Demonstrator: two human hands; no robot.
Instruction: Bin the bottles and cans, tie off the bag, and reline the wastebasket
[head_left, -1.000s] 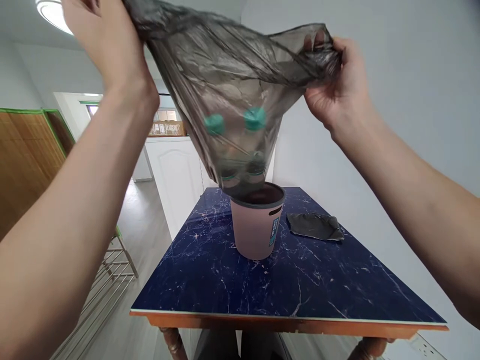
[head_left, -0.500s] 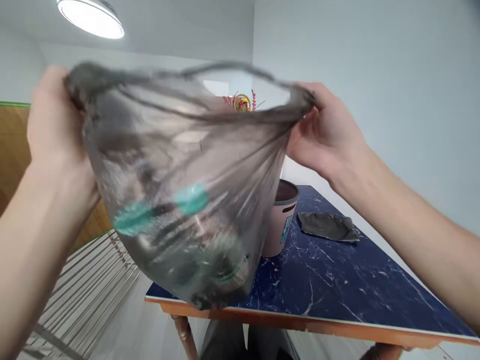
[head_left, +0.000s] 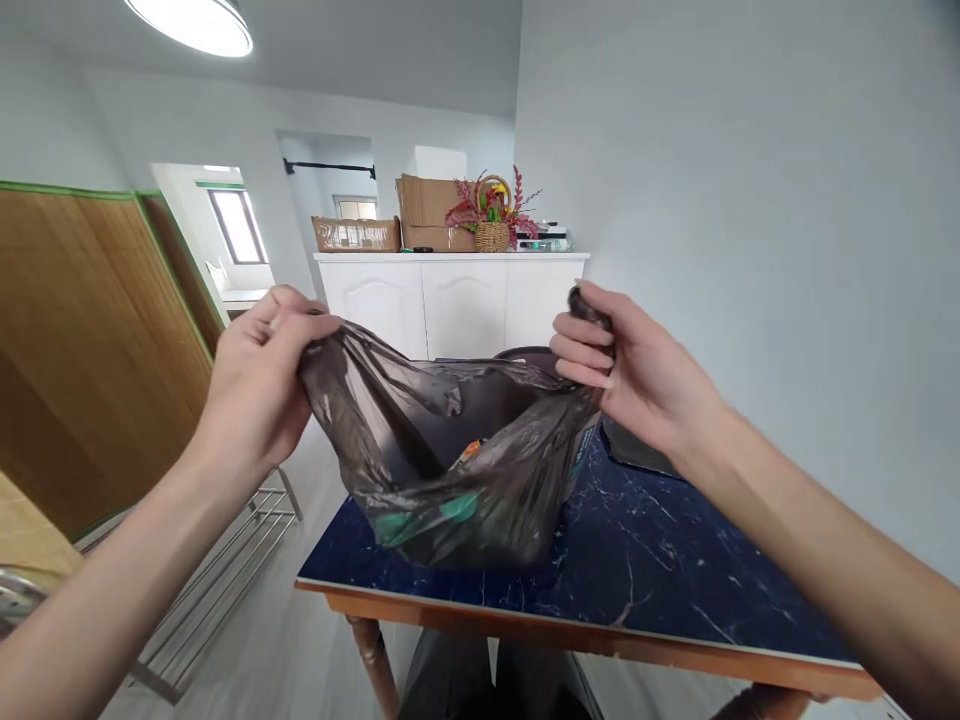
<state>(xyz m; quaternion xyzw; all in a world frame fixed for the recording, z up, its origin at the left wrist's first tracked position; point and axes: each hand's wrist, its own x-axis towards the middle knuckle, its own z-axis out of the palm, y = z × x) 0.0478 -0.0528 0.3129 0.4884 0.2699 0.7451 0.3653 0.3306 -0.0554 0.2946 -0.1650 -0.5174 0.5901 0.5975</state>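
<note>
A thin, see-through black plastic garbage bag point(head_left: 450, 500) hangs stretched between my hands, its mouth open toward me. My left hand point(head_left: 266, 375) pinches the left side of the rim. Bunched plastic of the right side is wrapped in the fist of my right hand point(head_left: 611, 360). Green patches and an orange-yellow item point(head_left: 470, 452) show inside the bag. Its bottom is low over the blue marble-patterned table point(head_left: 645, 560); whether it rests there I cannot tell. Behind the bag, only the dark rim of a trash can point(head_left: 529, 352) and a bit of its side show.
A folded dark plastic sheet point(head_left: 637, 450) lies on the table, partly behind my right wrist. Metal rack bars point(head_left: 225, 570) stand left of the table. Farther back, a white cabinet point(head_left: 465, 300) carries cardboard boxes point(head_left: 431, 210) and a flower basket point(head_left: 493, 235).
The bag has come down from in front of my face to table height, and its mouth now tips toward me. Both hands have lowered with it, the left also moving right.
</note>
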